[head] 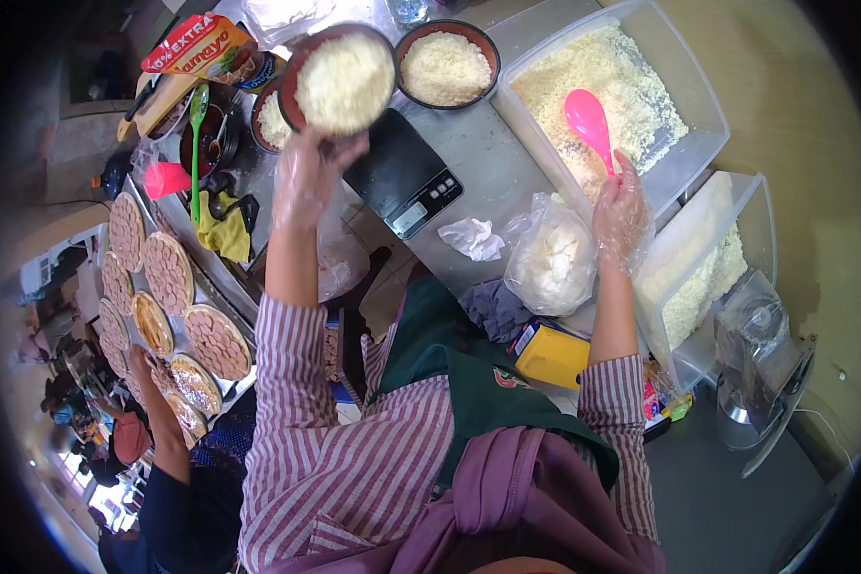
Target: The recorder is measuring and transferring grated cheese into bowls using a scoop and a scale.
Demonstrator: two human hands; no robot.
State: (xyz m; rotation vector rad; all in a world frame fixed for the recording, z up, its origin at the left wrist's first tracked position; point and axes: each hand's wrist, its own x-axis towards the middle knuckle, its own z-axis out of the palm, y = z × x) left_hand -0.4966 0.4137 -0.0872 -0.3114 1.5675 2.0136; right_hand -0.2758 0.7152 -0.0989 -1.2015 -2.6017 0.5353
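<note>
My left hand (pixel 308 176), in a clear plastic glove, grips the near rim of a dark brown bowl (pixel 290 97). A heap of pale grated cheese (pixel 348 82) fills that bowl, lifted beside a black digital kitchen scale (pixel 394 158). The bowl is slightly blurred and partly covers a smaller bowl of cheese (pixel 273 123). Gloved as well, my right hand (pixel 620 215) has the handle of a pink plastic spoon (pixel 587 118). The spoon's bowl is over a large clear plastic tub (pixel 703 129) of grated cheese (pixel 631 79). Another cheese-filled bowl (pixel 448 68) stands behind the scale.
Right of me are a second tub (pixel 764 237) and a grating machine (pixel 757 323). A knotted plastic bag (pixel 552 258), crumpled tissue (pixel 471 238) and yellow box (pixel 552 355) lie nearer. Topped pizza bases (pixel 219 341) fill the left, where another person's arm (pixel 161 409) reaches in.
</note>
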